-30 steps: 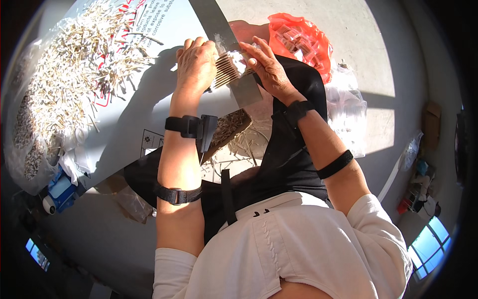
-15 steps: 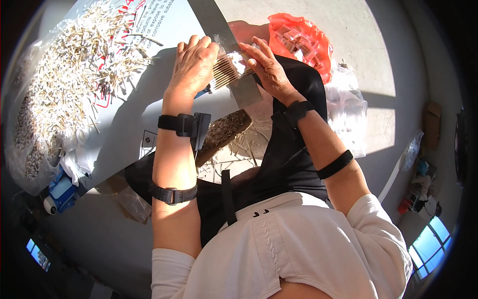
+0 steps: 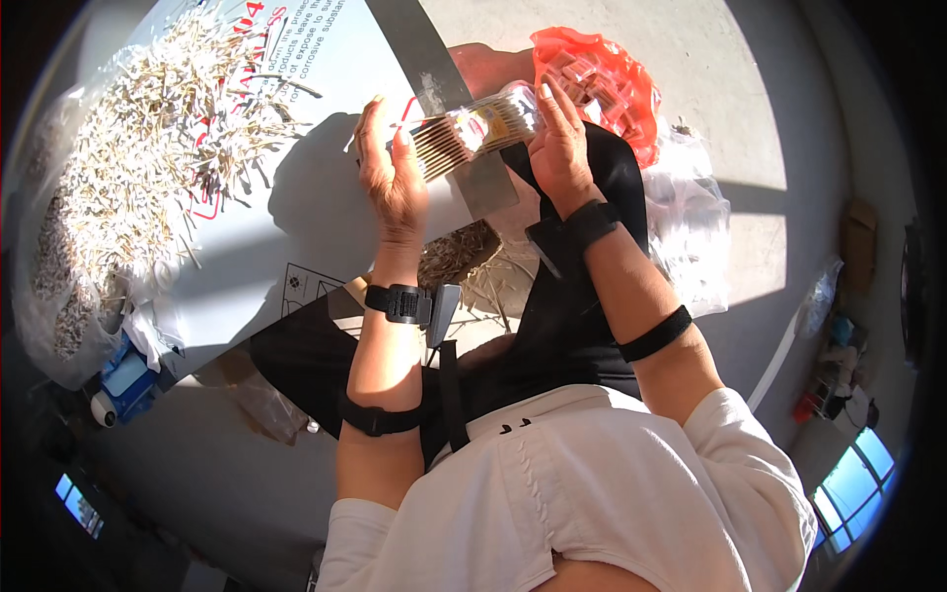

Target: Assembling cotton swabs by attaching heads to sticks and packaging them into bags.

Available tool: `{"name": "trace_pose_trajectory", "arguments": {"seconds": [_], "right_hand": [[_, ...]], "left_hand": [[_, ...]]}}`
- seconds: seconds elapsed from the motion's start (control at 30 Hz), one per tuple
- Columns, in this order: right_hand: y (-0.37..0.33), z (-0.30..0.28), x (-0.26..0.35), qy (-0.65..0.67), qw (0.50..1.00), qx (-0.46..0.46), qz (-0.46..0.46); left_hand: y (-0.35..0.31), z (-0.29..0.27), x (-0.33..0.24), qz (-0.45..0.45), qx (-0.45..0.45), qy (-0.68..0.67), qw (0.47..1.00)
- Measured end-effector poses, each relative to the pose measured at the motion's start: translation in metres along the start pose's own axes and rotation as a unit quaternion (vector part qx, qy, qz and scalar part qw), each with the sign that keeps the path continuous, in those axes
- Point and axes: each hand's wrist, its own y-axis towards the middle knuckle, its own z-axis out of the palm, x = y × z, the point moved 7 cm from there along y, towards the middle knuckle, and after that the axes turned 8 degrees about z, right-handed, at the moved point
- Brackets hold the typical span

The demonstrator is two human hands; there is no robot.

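A clear plastic pack of thin brown sticks (image 3: 444, 148) lies crosswise between my hands, over the corner of the grey sheet-covered board (image 3: 335, 197). Its right part is wrapped film with a yellow and red label; bare sticks show in a row at the left. My left hand (image 3: 393, 183) is curled at the left ends of the sticks, thumb against them and fingers partly hidden behind. At the wrapped end, my right hand (image 3: 562, 153) grips with the thumb and upright fingers. A big heap of loose, white-tipped thin sticks (image 3: 148, 168) covers the board's left side.
An orange-red plastic bag (image 3: 641, 99) with small packs stands at the far right, above a clear plastic bag (image 3: 686, 217). Loose sticks (image 3: 459, 257) lie below the board's edge. A blue and white object (image 3: 123, 385) is at the lower left.
My left hand has turned from back-up over the sticks to thumb-side up, its forearm shifting right. My right hand has rolled upright and moved right, and more of the pack's label shows.
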Motion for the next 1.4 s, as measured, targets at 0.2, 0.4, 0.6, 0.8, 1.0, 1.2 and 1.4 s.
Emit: {"name": "trace_pose_trajectory", "arguments": {"seconds": [0.2,0.4,0.6,0.8,1.0,1.2,1.4], "right_hand": [[-0.009,0.020,-0.034,0.218,0.960,0.031,0.173],[-0.005,0.033,-0.020,0.235,0.966,0.054,0.096],[-0.011,0.041,-0.019,0.266,0.952,0.085,0.123],[-0.009,0.037,-0.024,0.299,0.944,0.086,0.107],[-0.007,0.039,-0.030,0.269,0.954,0.061,0.120],[-0.017,0.044,-0.020,0.286,0.953,-0.004,0.096],[-0.020,0.043,-0.020,0.279,0.954,-0.015,0.109]], "left_hand": [[-0.011,0.015,-0.003,-0.061,-0.064,-0.089,0.992],[0.000,0.013,-0.014,0.017,-0.006,0.085,0.996],[0.020,0.014,-0.010,0.090,0.117,0.337,0.930],[0.013,0.014,-0.007,0.054,0.144,0.257,0.954],[-0.001,0.011,0.003,-0.047,-0.064,-0.050,0.996],[0.002,0.020,-0.009,0.031,0.026,0.178,0.983],[0.005,0.027,-0.015,0.064,0.080,0.298,0.949]]}}
